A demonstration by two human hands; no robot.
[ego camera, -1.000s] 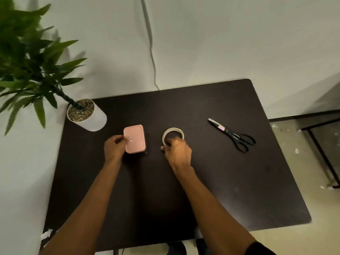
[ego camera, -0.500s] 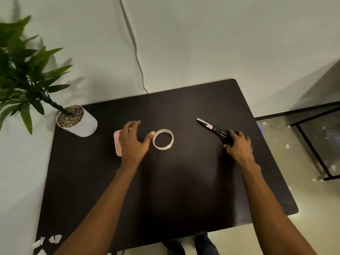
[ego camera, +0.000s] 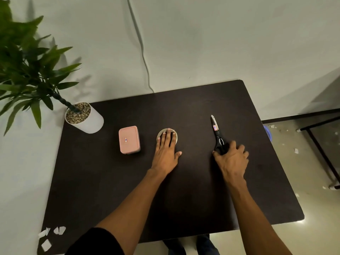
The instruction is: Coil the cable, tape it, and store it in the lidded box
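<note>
A pink lidded box [ego camera: 129,139] lies shut on the dark table [ego camera: 193,100], left of centre. Right of it sits a roll of pale tape [ego camera: 160,133], lying flat. My left hand [ego camera: 166,150] rests palm down on the roll, fingers spread across its ring. Black scissors [ego camera: 215,128] lie further right, blades pointing away from me. My right hand [ego camera: 232,158] is curled over their handles. I see no loose cable on the table; a thin grey cable [ego camera: 141,45] runs down the wall and behind the table's far edge.
A potted plant in a white pot [ego camera: 86,119] stands at the table's far left corner. Scraps of white paper [ego camera: 53,234] lie on the floor at the near left. A dark metal frame [ego camera: 320,144] stands on the floor to the right.
My left hand left the pink box and now lies on the tape roll. My right hand went from the tape to the scissors and turned them so the blades point away.
</note>
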